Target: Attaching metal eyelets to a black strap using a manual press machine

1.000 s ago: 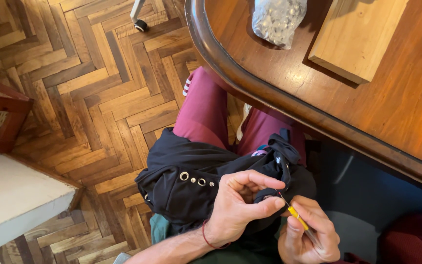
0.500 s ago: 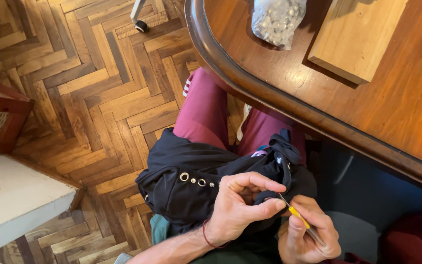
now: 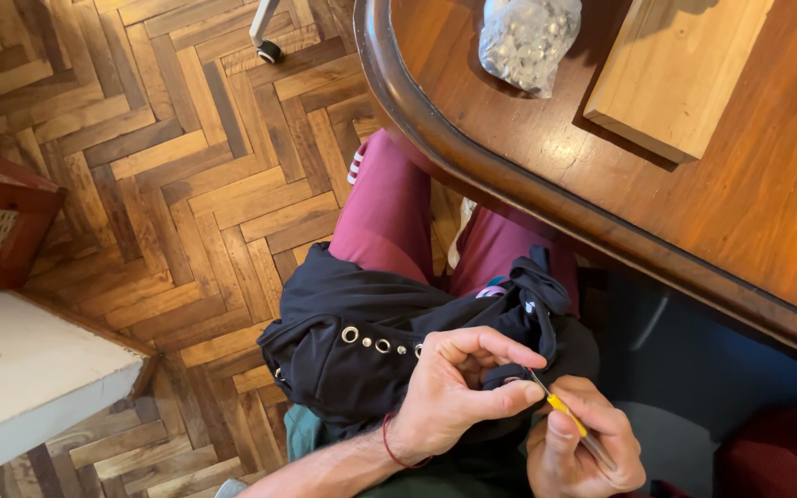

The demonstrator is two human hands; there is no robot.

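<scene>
Down on the person's lap lies a bunched black garment [image 3: 371, 341], draped over legs in magenta trousers [image 3: 389, 212], with a row of metal eyelets [image 3: 375, 343] running along one fold. The left hand [image 3: 458, 392] rests on the garment's near side, its thumb and forefinger closed in a pinch on a bit of the black cloth; a thin red band circles that wrist. Just beside it, the right hand [image 3: 583, 452] is closed around a slim tool with a yellow handle [image 3: 566, 417] — its thin metal tip points up toward the left fingertips and meets the cloth right where they pinch it.

Above the lap curves the rounded edge of a dark wooden desk [image 3: 528, 184]. Near the desk's far edge sits a clear plastic bag of small metal pieces [image 3: 528, 37], and just beside it, toward the far right corner, a pale wooden block [image 3: 680, 74] — the two well apart from the hands. Herringbone parquet floor [image 3: 168, 166] fills the left side, with a white slab [image 3: 20, 387] at the lower left.
</scene>
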